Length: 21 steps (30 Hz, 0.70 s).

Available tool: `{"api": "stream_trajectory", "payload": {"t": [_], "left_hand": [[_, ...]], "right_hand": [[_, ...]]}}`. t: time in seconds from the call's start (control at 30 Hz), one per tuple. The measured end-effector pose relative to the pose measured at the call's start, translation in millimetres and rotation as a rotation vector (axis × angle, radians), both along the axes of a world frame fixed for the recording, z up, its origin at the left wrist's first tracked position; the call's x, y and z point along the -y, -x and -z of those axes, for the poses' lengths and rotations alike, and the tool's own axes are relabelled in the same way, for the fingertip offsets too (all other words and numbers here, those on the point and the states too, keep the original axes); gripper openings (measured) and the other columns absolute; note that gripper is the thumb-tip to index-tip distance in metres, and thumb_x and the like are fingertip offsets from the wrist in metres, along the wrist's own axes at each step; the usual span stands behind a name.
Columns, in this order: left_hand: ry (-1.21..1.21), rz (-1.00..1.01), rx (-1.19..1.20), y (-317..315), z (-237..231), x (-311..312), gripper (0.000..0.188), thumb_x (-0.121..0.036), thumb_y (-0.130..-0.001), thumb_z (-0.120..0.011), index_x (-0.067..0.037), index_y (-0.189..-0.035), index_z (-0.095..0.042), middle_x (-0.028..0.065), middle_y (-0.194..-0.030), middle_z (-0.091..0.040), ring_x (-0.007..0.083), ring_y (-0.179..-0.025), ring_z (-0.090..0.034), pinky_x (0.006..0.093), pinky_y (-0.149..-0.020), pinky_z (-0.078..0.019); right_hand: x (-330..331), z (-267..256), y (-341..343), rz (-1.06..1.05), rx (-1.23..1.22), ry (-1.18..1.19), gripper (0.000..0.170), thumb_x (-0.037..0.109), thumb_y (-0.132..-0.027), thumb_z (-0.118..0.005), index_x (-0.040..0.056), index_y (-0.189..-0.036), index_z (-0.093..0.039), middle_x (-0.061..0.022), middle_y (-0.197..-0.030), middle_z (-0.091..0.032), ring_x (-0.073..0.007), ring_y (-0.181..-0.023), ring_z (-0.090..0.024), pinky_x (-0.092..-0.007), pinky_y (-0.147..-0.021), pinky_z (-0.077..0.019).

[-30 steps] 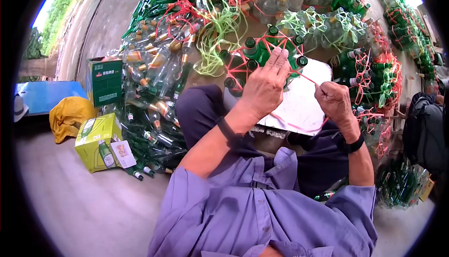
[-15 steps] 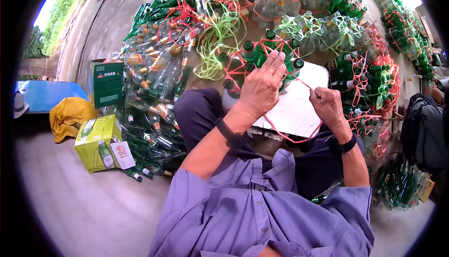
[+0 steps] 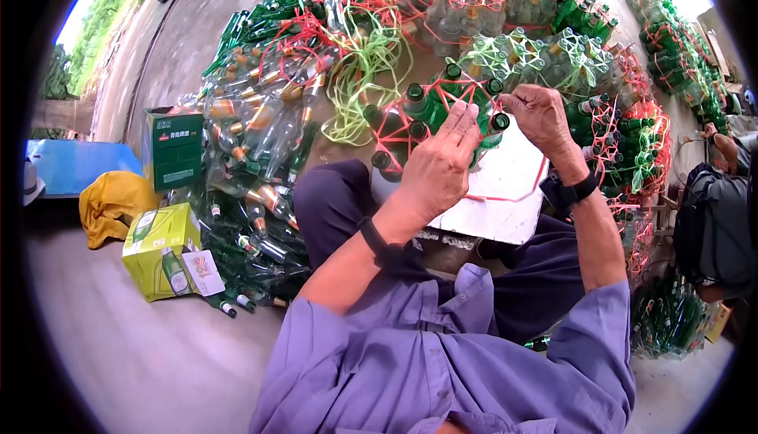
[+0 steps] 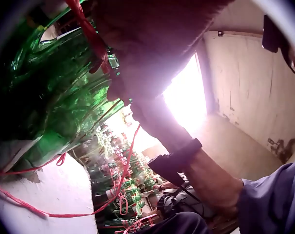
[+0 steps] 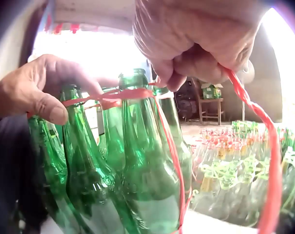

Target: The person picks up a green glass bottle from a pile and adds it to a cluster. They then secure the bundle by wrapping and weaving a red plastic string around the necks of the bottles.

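A cluster of green glass bottles (image 5: 150,185) stands on a white board (image 3: 505,170) before the person's lap, with red plastic twine (image 5: 133,93) laced round the necks. Across the tops rests my left hand (image 3: 440,162), its fingers extended over the twine. The right wrist view shows that hand's thumb (image 5: 52,108) beside a bottle neck. My right hand (image 3: 545,121), at the cluster's right edge, grips the twine in curled fingers close to a bottle mouth. A thick twisted length of twine (image 5: 271,165) hangs from this hand.
Loose bottles (image 3: 260,118) lie heaped on the left, with a tangle of light-green twine (image 3: 359,79) beside them. Tied bottle bundles (image 3: 580,55) stand behind and to the right. A green carton (image 3: 175,148), a yellow-green carton (image 3: 162,248) and a yellow cloth (image 3: 114,205) are at far left.
My right hand has moved from the board's right side up to the bottle necks, carrying the twine. The left hand stays over the bottle tops.
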<state>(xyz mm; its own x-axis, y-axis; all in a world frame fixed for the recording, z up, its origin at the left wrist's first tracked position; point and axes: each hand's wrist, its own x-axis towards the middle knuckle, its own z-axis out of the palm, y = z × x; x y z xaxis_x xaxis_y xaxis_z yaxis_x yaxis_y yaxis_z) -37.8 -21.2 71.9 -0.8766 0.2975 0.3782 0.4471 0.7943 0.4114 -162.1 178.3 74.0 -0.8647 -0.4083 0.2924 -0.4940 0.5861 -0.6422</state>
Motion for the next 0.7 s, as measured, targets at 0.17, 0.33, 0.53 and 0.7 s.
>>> {"api": "stream_trajectory", "payload": {"t": [0.17,0.33,0.53,0.7], "left_hand": [[-0.045,-0.024,0.064,-2,-4,-3,0.049,-0.008,-0.080,-0.070,0.001,-0.127,-0.059,0.0167,-0.151,-0.048,0.0323,-0.144,-0.041,0.0403,-0.109,-0.0452],[-0.114,-0.015,0.029,2,-11,-2,0.037,-0.010,-0.078,-0.076,-0.003,-0.112,-0.067,0.0153,-0.139,-0.060,0.0326,-0.140,-0.048,0.0445,-0.104,-0.0463],[-0.102,-0.017,-0.023,28,-32,-10,0.022,-0.016,-0.078,-0.077,-0.006,-0.096,-0.071,0.0096,-0.118,-0.071,0.0281,-0.113,-0.061,0.0445,-0.094,-0.0406],[0.034,-0.036,0.180,51,-28,-20,0.014,-0.020,-0.076,-0.077,-0.010,-0.082,-0.068,0.0080,-0.100,-0.068,0.0266,-0.109,-0.055,0.0453,-0.094,-0.0344]], "right_hand": [[-8,36,7,0.026,0.484,0.354,0.020,0.017,-0.091,-0.071,-0.0018,-0.089,-0.076,0.0060,-0.060,-0.053,-0.0034,-0.062,-0.042,-0.0275,-0.055,-0.0364],[-2,50,4,0.077,0.926,0.529,0.025,0.020,-0.089,-0.068,0.0029,-0.071,-0.069,0.0062,-0.058,-0.048,-0.0037,-0.052,-0.038,-0.0252,-0.048,-0.0266],[-9,54,17,0.022,1.161,0.696,0.020,0.013,-0.083,-0.068,0.0061,-0.065,-0.064,0.0065,-0.055,-0.044,-0.0040,-0.047,-0.034,-0.0261,-0.044,-0.0229],[-3,51,23,0.022,1.170,0.599,0.023,0.012,-0.076,-0.072,0.0087,-0.060,-0.057,0.0062,-0.055,-0.044,-0.0044,-0.046,-0.034,-0.0275,-0.042,-0.0211]]}}
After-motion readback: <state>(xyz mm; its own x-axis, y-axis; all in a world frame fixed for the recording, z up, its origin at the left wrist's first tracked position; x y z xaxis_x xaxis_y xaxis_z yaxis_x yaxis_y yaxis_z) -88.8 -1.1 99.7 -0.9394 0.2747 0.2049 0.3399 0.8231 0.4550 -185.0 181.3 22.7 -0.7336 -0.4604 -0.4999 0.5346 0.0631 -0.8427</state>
